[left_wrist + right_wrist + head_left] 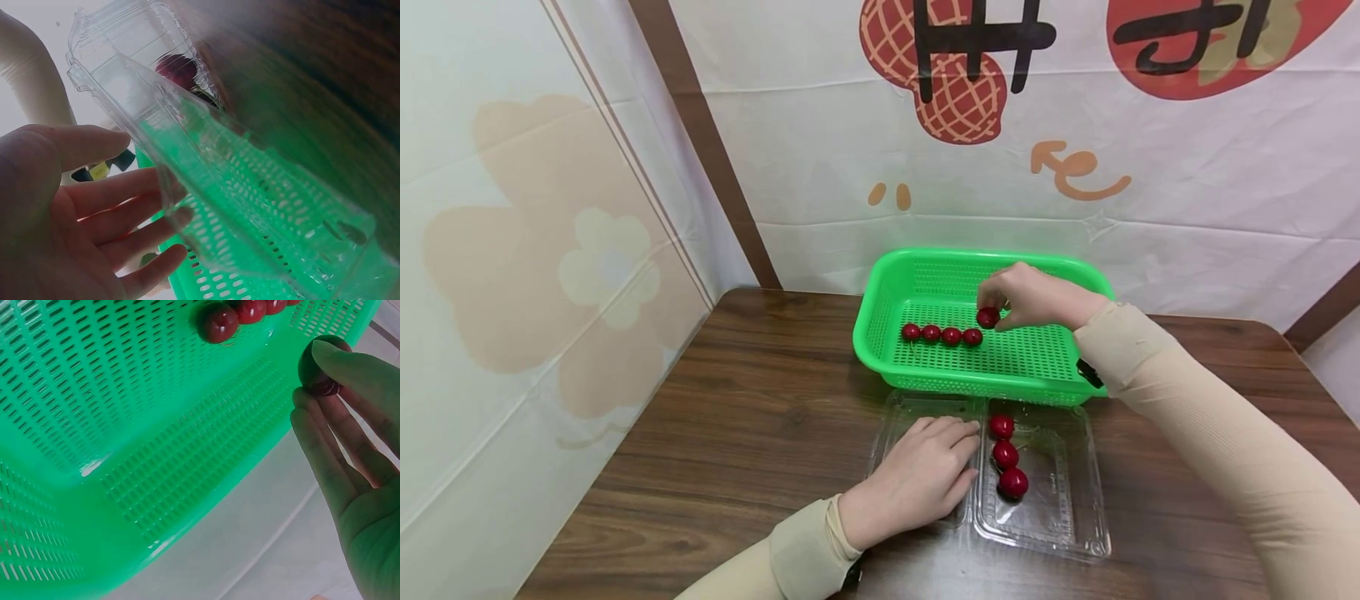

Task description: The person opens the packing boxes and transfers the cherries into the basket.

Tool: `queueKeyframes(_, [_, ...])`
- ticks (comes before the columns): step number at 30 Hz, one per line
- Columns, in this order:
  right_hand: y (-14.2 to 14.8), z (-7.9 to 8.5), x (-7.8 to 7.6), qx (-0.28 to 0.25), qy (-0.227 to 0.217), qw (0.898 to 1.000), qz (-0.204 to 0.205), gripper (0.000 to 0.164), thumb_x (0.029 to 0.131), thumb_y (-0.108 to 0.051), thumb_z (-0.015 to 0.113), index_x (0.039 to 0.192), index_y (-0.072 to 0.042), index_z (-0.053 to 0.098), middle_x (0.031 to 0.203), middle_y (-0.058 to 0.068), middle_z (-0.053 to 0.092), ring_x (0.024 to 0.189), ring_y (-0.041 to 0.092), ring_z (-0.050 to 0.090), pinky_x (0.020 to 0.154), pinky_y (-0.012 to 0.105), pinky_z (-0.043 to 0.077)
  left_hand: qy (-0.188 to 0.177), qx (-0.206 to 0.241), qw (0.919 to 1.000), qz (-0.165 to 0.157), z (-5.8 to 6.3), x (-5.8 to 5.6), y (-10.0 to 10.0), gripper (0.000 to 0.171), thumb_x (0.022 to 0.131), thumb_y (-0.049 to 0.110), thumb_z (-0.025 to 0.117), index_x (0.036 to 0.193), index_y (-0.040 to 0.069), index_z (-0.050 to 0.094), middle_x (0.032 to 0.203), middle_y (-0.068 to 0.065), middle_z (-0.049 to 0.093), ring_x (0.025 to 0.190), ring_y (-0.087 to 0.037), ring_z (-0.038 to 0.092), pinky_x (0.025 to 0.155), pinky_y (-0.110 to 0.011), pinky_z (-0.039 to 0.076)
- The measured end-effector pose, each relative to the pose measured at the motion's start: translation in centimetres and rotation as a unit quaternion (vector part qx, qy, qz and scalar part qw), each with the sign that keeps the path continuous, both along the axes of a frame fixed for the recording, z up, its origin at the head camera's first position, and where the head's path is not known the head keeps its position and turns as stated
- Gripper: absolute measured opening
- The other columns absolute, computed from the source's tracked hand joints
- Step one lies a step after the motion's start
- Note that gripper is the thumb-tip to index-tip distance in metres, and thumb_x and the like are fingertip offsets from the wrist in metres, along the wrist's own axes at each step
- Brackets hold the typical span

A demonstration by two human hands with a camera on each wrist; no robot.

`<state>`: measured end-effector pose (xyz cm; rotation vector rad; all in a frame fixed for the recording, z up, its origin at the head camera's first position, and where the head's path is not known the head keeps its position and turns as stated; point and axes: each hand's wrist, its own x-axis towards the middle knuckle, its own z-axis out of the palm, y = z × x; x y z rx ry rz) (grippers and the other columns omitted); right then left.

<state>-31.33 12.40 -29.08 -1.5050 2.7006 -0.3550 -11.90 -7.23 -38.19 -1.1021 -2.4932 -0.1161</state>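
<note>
In the head view, my right hand pinches a dark red cherry between thumb and fingers, above the green basket. The right wrist view shows the same cherry at the fingertips. A row of several cherries lies on the basket's floor, left of this hand. In front of the basket, a clear plastic container lies unfolded, with three cherries lined along its right half. My left hand rests over the left half, its fingers loosely extended and touching the plastic.
A brown wood-grain table carries everything. Its back edge meets a printed white cloth, and another printed cloth hangs at the left. The basket's near rim stands right behind the container.
</note>
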Motion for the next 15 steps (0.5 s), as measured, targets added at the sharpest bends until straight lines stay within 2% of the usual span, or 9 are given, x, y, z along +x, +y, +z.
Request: queueKeyframes(15, [0.34,-0.96,-0.94,0.015,-0.045,0.998,-0.042,0.025,0.068,-0.005,0.076,0.092,-0.007,0.066,0.089,0.008,0.068,0.082,0.022,0.064,0.07,0.038,0.055,-0.004,-0.002,1.0,0.002,0.03,0.04,-0.07,0.033,0.086,0.03,0.056,0.109,0.009,0.066,0.119,-0.005,0.063,0.11,-0.019,0.054,0.089,-0.034,0.045])
